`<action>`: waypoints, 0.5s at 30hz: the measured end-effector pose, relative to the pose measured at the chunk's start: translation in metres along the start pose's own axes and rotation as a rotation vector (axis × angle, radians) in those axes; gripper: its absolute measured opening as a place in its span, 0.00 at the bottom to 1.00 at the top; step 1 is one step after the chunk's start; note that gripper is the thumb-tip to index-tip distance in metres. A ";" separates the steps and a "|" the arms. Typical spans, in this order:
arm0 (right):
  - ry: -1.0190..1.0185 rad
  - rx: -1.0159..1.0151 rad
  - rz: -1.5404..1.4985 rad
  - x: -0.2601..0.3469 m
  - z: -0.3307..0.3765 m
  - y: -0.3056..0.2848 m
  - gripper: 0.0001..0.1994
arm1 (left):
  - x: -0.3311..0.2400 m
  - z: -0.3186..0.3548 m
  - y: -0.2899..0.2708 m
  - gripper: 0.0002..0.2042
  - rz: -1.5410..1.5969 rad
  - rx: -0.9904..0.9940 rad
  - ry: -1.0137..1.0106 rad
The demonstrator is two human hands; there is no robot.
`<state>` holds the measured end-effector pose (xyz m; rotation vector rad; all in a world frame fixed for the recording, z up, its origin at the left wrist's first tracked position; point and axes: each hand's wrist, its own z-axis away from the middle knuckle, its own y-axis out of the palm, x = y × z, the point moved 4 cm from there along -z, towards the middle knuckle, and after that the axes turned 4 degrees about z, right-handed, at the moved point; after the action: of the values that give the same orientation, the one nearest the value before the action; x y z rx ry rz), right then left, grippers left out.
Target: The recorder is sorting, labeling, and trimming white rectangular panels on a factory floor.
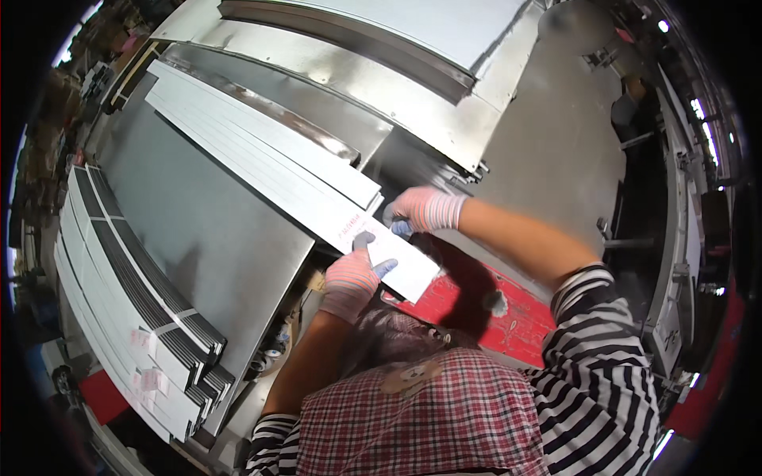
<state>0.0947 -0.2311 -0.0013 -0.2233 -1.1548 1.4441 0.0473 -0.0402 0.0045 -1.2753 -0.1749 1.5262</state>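
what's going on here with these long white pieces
A person's gloved left hand lies on the near end of some long white strips, which juts past a grey metal surface. The gloved right hand is at the strips' right edge; its grip is unclear. Similar strips in strapped bundles lie off to the left.

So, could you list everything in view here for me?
long flat white strips: several, white, across the centre
smooth metal sheet: one, grey, beneath those strips
strapped bundle of long strips: one, white and dark, left
long metal channel: one, dark brown, top
worn flat board: one, red, right of centre
dim rim clutter: count and colours unclear
checked apron: one, red-and-white, bottom
striped sleeves: two, black-and-white, bottom
gloved hands: two, pink-and-white with bluish fingertips, left and right, by the strips' near end
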 end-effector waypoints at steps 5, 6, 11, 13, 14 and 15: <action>0.233 0.165 0.358 0.017 -0.019 -0.005 0.15 | 0.010 0.003 -0.007 0.36 0.073 0.012 0.080; 0.320 0.255 0.535 -0.022 -0.026 0.015 0.15 | 0.003 0.002 -0.009 0.31 0.061 0.006 0.072; 0.433 -0.241 0.151 -0.024 0.002 0.037 0.12 | 0.060 0.015 0.001 0.16 0.657 -0.267 0.182; 0.355 -0.570 -0.255 0.025 0.019 0.022 0.13 | 0.105 0.011 0.018 0.12 1.434 -0.328 -0.051; 0.345 -0.579 -0.264 0.037 0.022 0.028 0.12 | 0.097 0.004 0.018 0.11 1.435 -0.349 -0.016; 0.334 -0.589 -0.272 0.051 0.024 0.035 0.11 | 0.088 0.001 0.019 0.10 1.435 -0.372 0.019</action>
<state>0.0414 -0.1928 0.0087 -0.6637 -1.2491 0.7657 0.0493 0.0206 -0.0616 -1.8332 0.6506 2.7436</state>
